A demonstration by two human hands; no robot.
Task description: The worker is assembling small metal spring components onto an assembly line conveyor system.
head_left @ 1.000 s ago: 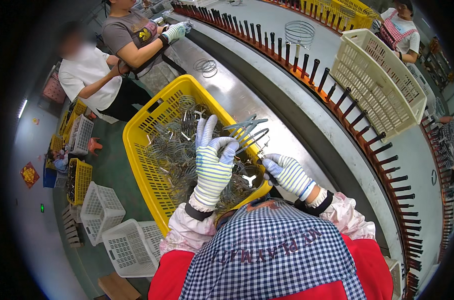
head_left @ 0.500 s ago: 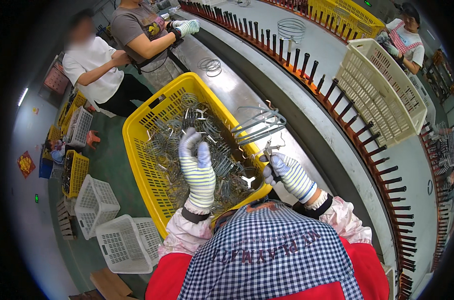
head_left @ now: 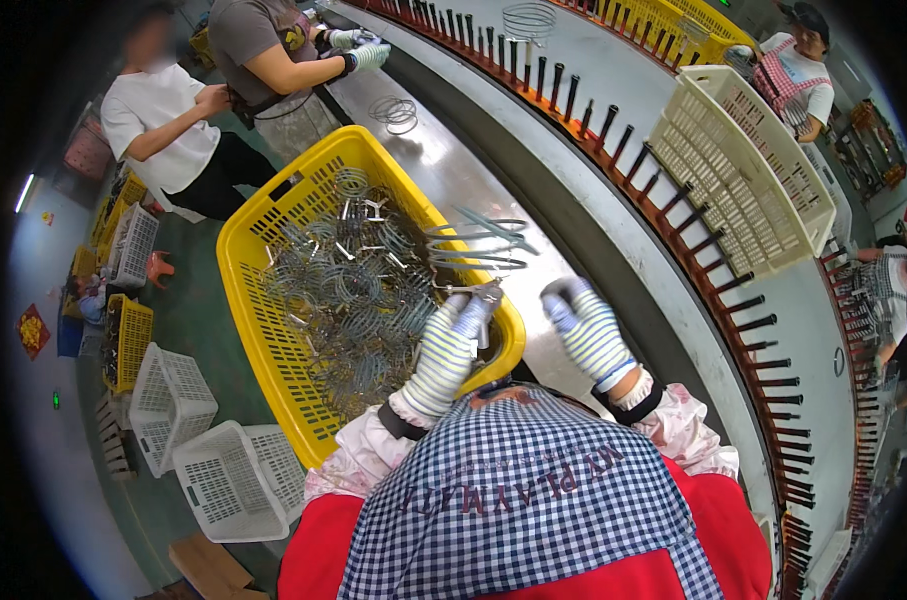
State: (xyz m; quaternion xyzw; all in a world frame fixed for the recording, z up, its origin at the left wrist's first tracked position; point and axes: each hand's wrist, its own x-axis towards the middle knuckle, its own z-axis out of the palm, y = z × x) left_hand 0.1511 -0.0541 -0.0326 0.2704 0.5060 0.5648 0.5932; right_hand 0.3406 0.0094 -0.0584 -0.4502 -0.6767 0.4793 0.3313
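We see a bundle of grey metal wire rings [head_left: 478, 245] held up over the right rim of the big yellow perforated plastic crate [head_left: 263, 300], just above the shiny steel worktop [head_left: 453, 170]. The left hand [head_left: 448, 345], in a striped knit glove, is closed around the bundle's lower end. The right hand [head_left: 585, 328], same kind of glove, sits just beside it, fingers curled; we can't tell whether it grips anything.

The yellow crate is full of tangled grey wire rings and clips [head_left: 343, 290]. The steel worktop runs up and away, with a loose wire ring [head_left: 398, 110] lying on it. To the right we note a curved conveyor [head_left: 613, 215] lined with dark upright pegs [head_left: 718, 240], and a cream perforated plastic crate [head_left: 743, 165] resting on it.

Green floor [head_left: 188, 330] on the left carries two white empty plastic baskets [head_left: 208, 450] and smaller yellow crates [head_left: 128, 340]. Two people [head_left: 223, 90] stand at the far end of the worktop; another person in a red apron [head_left: 803, 80] stands across the conveyor.
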